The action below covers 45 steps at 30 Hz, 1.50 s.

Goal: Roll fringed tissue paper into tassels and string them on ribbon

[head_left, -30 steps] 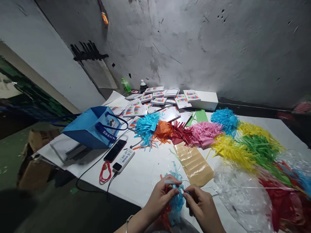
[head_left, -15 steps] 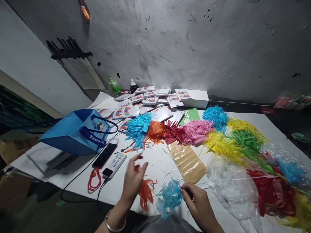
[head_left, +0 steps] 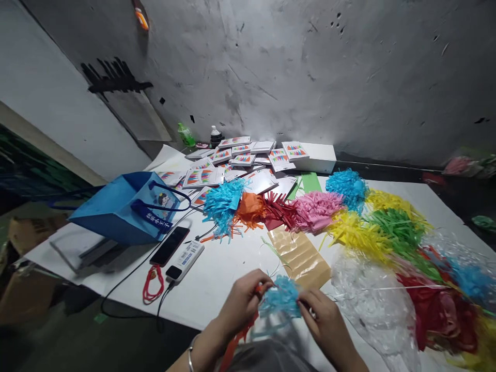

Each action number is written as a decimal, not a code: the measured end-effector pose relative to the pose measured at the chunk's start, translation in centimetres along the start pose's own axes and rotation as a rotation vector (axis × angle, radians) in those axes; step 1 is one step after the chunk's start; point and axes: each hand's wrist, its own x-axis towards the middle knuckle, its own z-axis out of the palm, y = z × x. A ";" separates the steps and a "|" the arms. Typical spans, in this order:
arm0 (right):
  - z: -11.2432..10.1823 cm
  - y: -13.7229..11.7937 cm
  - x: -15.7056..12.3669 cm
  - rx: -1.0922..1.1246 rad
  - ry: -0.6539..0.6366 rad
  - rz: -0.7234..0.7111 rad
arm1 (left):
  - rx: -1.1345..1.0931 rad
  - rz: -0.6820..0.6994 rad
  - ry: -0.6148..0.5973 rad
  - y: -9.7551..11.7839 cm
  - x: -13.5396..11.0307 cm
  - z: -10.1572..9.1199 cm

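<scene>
My left hand (head_left: 245, 299) is closed, pinching an orange tissue-paper tassel (head_left: 242, 330) whose strips hang below the fingers. Against its fingertips lies a bunched light blue tissue-paper tassel (head_left: 282, 298). On the other side, my right hand (head_left: 323, 316) is closed, with thumb and fingers pinching the blue tassel's right edge. Any thread between the two hands is too fine to make out. Just beyond them lies a tan padded envelope (head_left: 300, 257) on the white table.
Fringed tassels, among them pink (head_left: 318, 209) and yellow (head_left: 358, 235), run across the table. Clear plastic wrap (head_left: 372, 294) lies at right. A blue bag (head_left: 116, 212), phone (head_left: 169, 246), power bank (head_left: 185, 262) and cable are left. Several printed packs (head_left: 203, 177) pile up by the wall.
My left hand has moved right and closed in on the blue tassel, bringing the orange tassel with it. The blue tassel has risen slightly. The view has shifted a little.
</scene>
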 end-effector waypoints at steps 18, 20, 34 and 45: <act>0.7 -4.5 3.0 0.271 0.096 -0.076 | -0.233 -0.203 -0.086 1.6 0.0 0.8; 0.5 -3.9 2.5 0.298 0.123 -0.004 | -0.330 -0.287 -0.109 1.3 -0.3 0.7; 0.1 -5.4 2.8 0.723 0.007 0.091 | -0.612 -0.233 -0.276 1.7 -1.0 1.6; 0.0 -5.0 2.7 0.779 0.048 0.138 | -1.101 -0.480 -0.241 0.3 -1.3 2.5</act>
